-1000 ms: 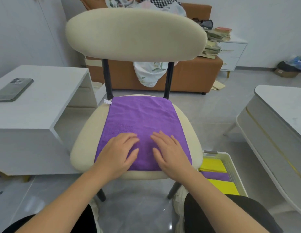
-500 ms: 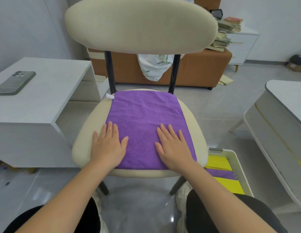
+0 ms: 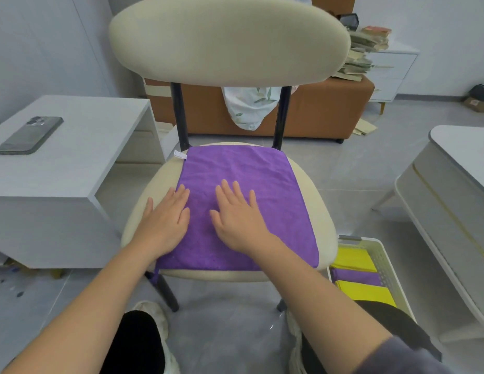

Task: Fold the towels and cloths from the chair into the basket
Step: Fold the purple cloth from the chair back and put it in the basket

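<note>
**Purple cloth flat on the chair seat, both palms down**

Spread flat over the cream seat of the chair (image 3: 316, 211): a purple cloth (image 3: 251, 171), long axis running from the seat's front edge back toward the two black backrest posts. Far edge touching the foot of those posts, near edge hanging just over the front lip. White label (image 3: 180, 154) sticking out at the far-left corner. A thin purple loop dangling below the near-left corner.

Left hand (image 3: 165, 217) laid flat, fingers wide and extended, straddling the cloth's left edge: outer fingers on bare seat, thumb side on purple. Right hand (image 3: 235, 214) likewise open and flat, fully on the cloth near its middle, fingers pointing toward the backrest. Nothing gripped by either.

To the right of the chair, on the floor: a white perforated basket (image 3: 381, 255), partly tucked under the seat's edge, holding folded cloths, yellow (image 3: 351, 259), purple (image 3: 357, 278), yellow (image 3: 365, 292), front to back reversed by nearness. Dark-trousered knee overlapping the basket's near end.

On the left, a white table (image 3: 81, 147) with a phone (image 3: 30, 134) lying on it. Behind the backrest, a brown sofa (image 3: 316, 112) with a leaf-print fabric (image 3: 249, 106) draped over its front. On the right, a pale rounded table (image 3: 457, 163).
</note>
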`<action>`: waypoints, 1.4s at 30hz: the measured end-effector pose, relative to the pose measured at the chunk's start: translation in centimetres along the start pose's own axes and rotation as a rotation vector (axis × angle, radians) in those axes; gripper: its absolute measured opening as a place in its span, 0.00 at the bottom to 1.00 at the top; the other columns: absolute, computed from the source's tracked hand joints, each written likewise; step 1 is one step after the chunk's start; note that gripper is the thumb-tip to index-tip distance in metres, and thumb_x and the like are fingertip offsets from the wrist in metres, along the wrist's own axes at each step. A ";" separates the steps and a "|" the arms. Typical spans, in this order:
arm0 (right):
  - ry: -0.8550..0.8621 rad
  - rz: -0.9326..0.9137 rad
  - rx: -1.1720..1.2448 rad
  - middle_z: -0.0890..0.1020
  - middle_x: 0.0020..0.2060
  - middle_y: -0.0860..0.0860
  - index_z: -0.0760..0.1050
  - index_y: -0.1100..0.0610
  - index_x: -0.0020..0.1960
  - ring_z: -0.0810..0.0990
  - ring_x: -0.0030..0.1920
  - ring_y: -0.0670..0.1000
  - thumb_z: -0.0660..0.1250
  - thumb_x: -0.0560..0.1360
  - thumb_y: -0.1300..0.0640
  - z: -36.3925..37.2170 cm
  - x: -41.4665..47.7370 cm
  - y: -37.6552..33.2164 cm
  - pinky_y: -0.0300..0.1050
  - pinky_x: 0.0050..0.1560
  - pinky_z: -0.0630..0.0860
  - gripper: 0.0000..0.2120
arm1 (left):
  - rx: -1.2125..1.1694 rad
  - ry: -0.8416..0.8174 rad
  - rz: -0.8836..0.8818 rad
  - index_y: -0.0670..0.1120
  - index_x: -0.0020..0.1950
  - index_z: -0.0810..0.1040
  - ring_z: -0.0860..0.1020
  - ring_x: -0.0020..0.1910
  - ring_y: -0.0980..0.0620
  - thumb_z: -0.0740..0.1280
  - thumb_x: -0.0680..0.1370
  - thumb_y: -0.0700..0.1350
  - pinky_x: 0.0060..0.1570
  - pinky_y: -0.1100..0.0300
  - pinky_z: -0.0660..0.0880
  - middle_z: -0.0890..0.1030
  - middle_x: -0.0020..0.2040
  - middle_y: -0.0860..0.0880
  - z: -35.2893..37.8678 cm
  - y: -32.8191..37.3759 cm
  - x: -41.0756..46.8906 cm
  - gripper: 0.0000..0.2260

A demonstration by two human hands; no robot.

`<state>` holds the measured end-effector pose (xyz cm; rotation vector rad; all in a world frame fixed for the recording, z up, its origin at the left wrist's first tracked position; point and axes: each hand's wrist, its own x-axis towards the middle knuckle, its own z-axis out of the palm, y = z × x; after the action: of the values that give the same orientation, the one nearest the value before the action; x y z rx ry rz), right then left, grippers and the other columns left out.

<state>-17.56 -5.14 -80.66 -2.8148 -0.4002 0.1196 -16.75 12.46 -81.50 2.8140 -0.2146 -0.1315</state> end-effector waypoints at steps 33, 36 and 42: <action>0.386 -0.168 -0.088 0.82 0.48 0.49 0.75 0.53 0.60 0.82 0.43 0.55 0.64 0.65 0.60 -0.4 -8.1 6.2 0.47 0.33 0.77 0.23 | 0.145 0.298 0.615 0.47 0.45 0.72 0.74 0.36 0.47 0.56 0.66 0.40 0.34 0.54 0.71 0.74 0.38 0.51 1.4 3.3 -3.5 0.11; 0.385 -0.106 -0.106 0.81 0.45 0.50 0.75 0.53 0.55 0.81 0.39 0.57 0.65 0.62 0.68 -0.9 -7.9 7.1 0.44 0.28 0.72 0.24 | 0.037 0.299 0.436 0.50 0.46 0.70 0.75 0.38 0.45 0.61 0.63 0.34 0.35 0.54 0.71 0.76 0.41 0.52 0.4 2.3 -3.3 0.15; 0.317 0.102 -0.026 0.80 0.51 0.49 0.72 0.53 0.56 0.77 0.50 0.58 0.61 0.68 0.68 -2.6 -7.8 8.5 0.50 0.43 0.73 0.20 | -0.307 0.304 0.118 0.49 0.42 0.77 0.76 0.40 0.54 0.67 0.68 0.31 0.41 0.61 0.71 0.79 0.39 0.55 -1.6 -0.6 -2.3 0.13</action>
<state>-22.50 -15.91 -80.38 -2.8122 -0.1864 -0.3095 -18.72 13.85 -79.99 2.4677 -0.2624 0.2664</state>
